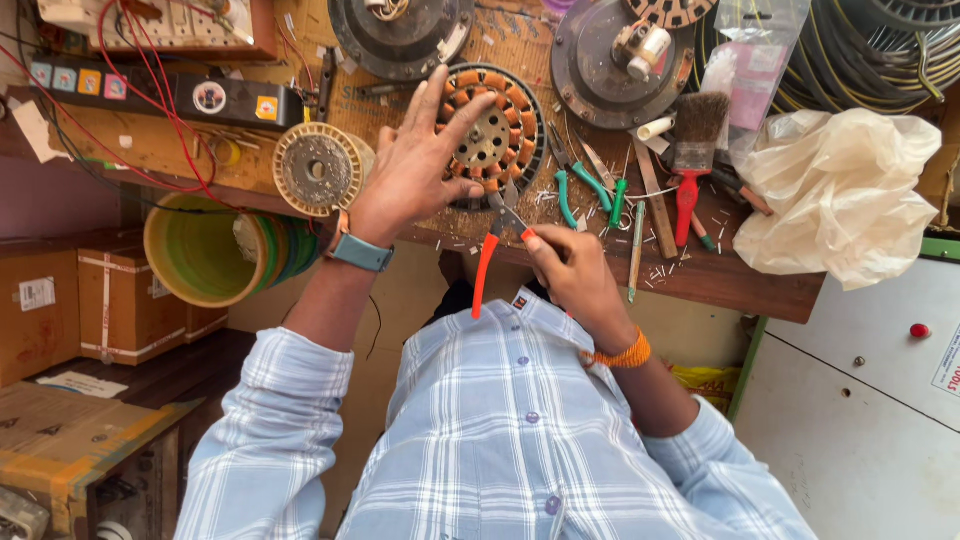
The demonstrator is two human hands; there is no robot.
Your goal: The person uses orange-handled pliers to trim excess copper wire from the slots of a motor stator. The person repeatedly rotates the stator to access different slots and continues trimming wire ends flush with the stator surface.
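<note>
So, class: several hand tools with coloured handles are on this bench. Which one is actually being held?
The orange-handled pliers, gripped by the right hand at the bench's near edge. The green-handled pliers and red-handled brush lie untouched.

Brown cardboard boxes [100,300] with a white label [37,293] stand lower left; a clear plastic packet [755,60] lies top right.
</note>
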